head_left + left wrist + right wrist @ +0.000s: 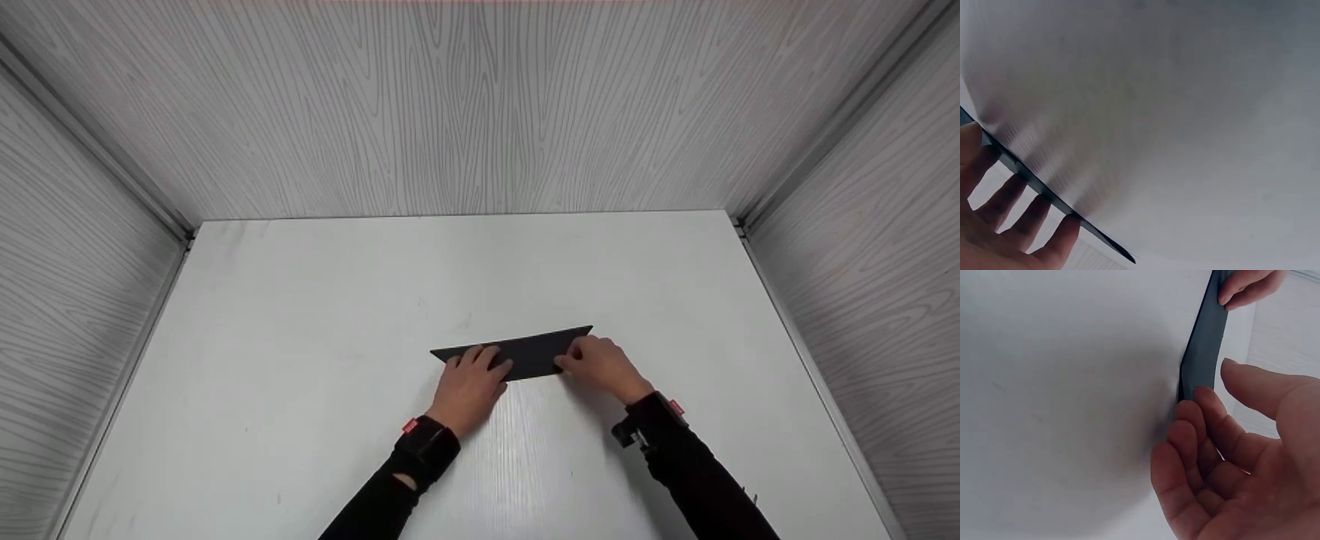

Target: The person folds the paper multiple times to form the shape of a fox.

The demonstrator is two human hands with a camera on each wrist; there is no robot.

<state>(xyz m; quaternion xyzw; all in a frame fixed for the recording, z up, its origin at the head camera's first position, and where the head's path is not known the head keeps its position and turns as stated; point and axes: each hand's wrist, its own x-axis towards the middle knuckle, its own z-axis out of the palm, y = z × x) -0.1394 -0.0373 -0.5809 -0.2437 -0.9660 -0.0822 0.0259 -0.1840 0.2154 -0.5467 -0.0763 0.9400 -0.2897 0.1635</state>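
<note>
A dark, flat strip (534, 354) with slanted ends lies on the white table; it looks like folded paper or thin card. My left hand (471, 386) rests on its left part with fingers spread, and in the left wrist view the fingertips (1044, 199) touch along its edge. At the right end, my right hand (602, 367) holds the strip with curled fingers. The right wrist view shows those fingers (1182, 439) against the strip's end, where a narrow dark gap shows between layers. There the thumb (1258, 385) stands apart from the fingertips.
The white tabletop (300, 322) spreads around the strip, with a few small marks on it. Wood-grain panels rise at the back (465, 112), on the left (67, 300) and on the right (870, 262). Dark bands (427, 448) circle both wrists.
</note>
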